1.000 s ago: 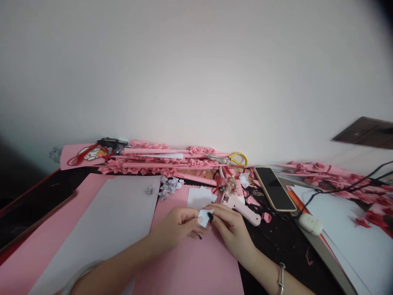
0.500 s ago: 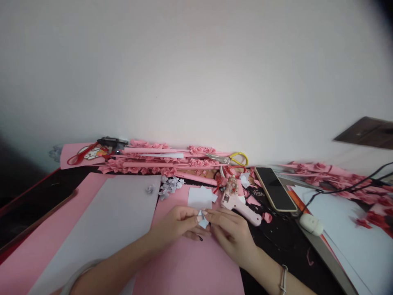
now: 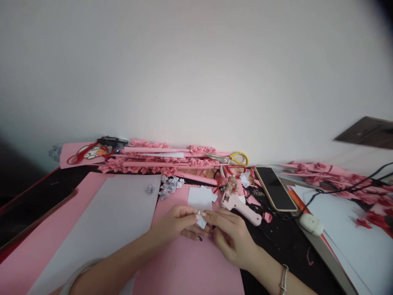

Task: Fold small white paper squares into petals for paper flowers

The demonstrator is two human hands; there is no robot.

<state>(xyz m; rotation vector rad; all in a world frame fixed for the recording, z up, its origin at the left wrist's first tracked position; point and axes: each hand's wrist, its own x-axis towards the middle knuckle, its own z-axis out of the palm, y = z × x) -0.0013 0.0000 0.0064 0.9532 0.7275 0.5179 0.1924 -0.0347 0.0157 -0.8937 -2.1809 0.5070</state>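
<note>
A small folded piece of white paper (image 3: 201,222) is pinched between my two hands, above the pink sheet (image 3: 190,266). My left hand (image 3: 175,223) grips its left side between thumb and fingertips. On its right side the fingertips of my right hand (image 3: 231,233) press on the fold. Just beyond my fingers lie white paper squares (image 3: 198,196). A pale pink glue gun (image 3: 242,209) rests right of them, close to my right hand. Several folded white paper flowers (image 3: 170,186) are grouped behind my left hand.
Pink paper flower stems (image 3: 147,166) run along the wall, with yellow-handled scissors (image 3: 236,159) at their right end. To the right are a phone (image 3: 276,189), a white earbud case (image 3: 311,224), black cables (image 3: 334,190) and white sheets (image 3: 346,217). A large white sheet (image 3: 104,221) lies left.
The paper piece has been turned slightly and its folded edges now meet in a diamond shape. My fingers have shifted a little around it; everything else stays in place.
</note>
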